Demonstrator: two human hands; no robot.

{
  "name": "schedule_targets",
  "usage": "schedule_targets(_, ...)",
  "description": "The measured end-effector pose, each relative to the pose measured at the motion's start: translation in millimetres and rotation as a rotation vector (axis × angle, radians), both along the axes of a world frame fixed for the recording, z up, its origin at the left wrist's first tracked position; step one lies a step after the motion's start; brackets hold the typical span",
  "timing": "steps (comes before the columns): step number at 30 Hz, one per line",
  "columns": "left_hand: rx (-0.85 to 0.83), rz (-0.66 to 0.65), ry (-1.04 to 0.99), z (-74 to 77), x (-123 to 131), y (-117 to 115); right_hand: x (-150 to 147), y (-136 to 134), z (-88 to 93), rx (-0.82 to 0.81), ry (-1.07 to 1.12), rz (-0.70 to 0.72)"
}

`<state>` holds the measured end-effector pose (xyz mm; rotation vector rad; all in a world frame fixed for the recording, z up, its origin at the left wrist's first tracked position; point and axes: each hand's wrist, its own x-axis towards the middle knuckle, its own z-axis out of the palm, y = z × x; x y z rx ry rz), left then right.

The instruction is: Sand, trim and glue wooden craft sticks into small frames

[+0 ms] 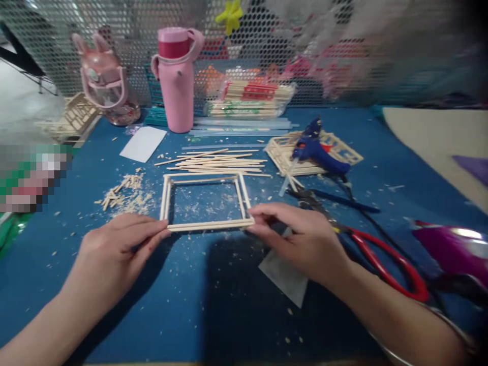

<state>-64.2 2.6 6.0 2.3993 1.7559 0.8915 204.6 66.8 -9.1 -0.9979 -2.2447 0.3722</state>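
Both hands hold a rectangular frame of thin wooden sticks (pixel 208 225) by its two near corners, tilted above the blue table. My left hand (pixel 118 249) pinches the near left corner between thumb and fingers. At the near right corner, my right hand (pixel 301 236) pinches in the same way. The frame's sides look doubled, with two sticks running side by side. Just beyond it lies a loose bunch of wooden sticks (pixel 221 163). Short cut-off stick pieces (pixel 122 190) and crumbs are heaped to its left.
A blue glue gun (pixel 320 152) rests on stick-built panels (pixel 278 152) at the right. Red-handled pliers (pixel 389 259) lie beside my right forearm. Behind stand a pink bottle (pixel 177 86), a clear-bodied bottle (pixel 104 86) and bagged sticks (pixel 249 99). White paper (pixel 143 144) lies back left.
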Motion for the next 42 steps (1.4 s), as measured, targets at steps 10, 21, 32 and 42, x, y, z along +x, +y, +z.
schedule_targets(10,0.071,0.033,0.171,-2.7,-4,0,0,2,1.3,-0.07,-0.007,0.095)
schedule_targets(21,-0.007,0.053,0.083,-0.2,-3,2,-8,-1,-0.3,-0.224,0.152,-0.025)
schedule_targets(32,-0.097,0.088,-0.066,1.0,2,0,-5,-1,5.1,-0.294,0.174,0.06)
schedule_targets(42,-0.132,0.082,-0.124,0.3,2,2,-9,0,3.4,-0.149,0.202,0.001)
